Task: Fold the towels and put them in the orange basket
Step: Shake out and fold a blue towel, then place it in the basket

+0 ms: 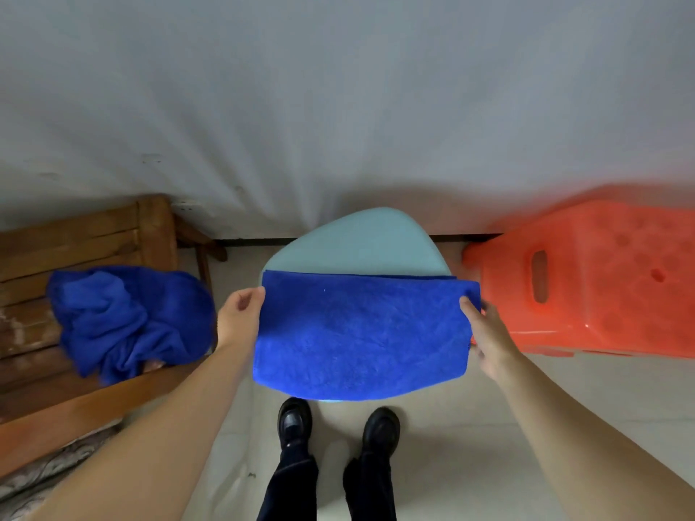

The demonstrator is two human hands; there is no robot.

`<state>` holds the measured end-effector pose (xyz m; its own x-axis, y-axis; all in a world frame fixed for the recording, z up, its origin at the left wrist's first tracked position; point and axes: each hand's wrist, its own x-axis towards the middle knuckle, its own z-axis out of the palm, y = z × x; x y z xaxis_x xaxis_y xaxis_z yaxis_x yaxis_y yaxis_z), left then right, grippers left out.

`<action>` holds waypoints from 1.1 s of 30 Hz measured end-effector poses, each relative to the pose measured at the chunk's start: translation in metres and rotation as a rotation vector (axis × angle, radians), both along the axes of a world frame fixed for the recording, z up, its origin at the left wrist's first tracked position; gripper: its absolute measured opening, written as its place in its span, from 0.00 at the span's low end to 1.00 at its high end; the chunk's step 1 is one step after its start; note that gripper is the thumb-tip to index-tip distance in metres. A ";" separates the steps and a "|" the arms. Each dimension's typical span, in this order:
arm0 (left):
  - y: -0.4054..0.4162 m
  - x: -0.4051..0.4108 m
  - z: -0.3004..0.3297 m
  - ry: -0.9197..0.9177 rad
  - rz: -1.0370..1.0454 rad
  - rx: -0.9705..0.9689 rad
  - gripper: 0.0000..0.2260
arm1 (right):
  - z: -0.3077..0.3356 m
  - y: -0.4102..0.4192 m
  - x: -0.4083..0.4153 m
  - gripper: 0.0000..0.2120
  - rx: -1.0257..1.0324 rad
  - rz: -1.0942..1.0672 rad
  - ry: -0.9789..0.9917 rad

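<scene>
A blue towel (361, 336), folded over once, lies across a light blue stool (361, 242) in front of me. My left hand (239, 317) pinches the towel's left edge near the top corner. My right hand (485, 332) grips the right edge, thumb on top. A heap of crumpled blue towels (128, 317) rests on a wooden bench at the left. The orange basket (594, 280) stands at the right, on the floor next to the stool.
The wooden bench (75, 257) fills the left side. A white wall (338, 107) runs close behind the stool. My two black shoes (338, 426) stand on the pale tiled floor just below the stool.
</scene>
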<state>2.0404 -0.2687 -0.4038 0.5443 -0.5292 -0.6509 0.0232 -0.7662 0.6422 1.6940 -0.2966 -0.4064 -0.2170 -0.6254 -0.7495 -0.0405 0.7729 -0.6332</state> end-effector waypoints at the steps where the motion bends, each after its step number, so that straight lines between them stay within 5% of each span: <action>1: 0.010 -0.002 0.000 -0.017 -0.044 0.023 0.12 | -0.001 0.007 0.000 0.06 0.033 0.009 -0.030; 6: 0.044 -0.010 -0.001 0.007 -0.233 0.163 0.19 | -0.007 0.026 -0.002 0.20 0.093 0.106 0.017; 14: 0.027 -0.007 0.009 0.055 -0.377 0.095 0.06 | 0.025 0.023 0.003 0.16 0.012 0.164 0.096; 20: 0.030 -0.008 0.019 0.120 -0.223 0.098 0.16 | 0.073 0.003 0.052 0.09 -0.170 0.162 0.031; 33: 0.024 0.012 0.016 0.617 0.138 0.127 0.21 | 0.038 0.035 0.265 0.33 -0.230 0.992 0.446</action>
<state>2.0523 -0.2448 -0.3879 0.1072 -0.3797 -0.9189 0.4629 -0.7989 0.3841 1.9592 -0.2619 -0.3687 0.2354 -0.7850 -0.5730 -0.8354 0.1379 -0.5321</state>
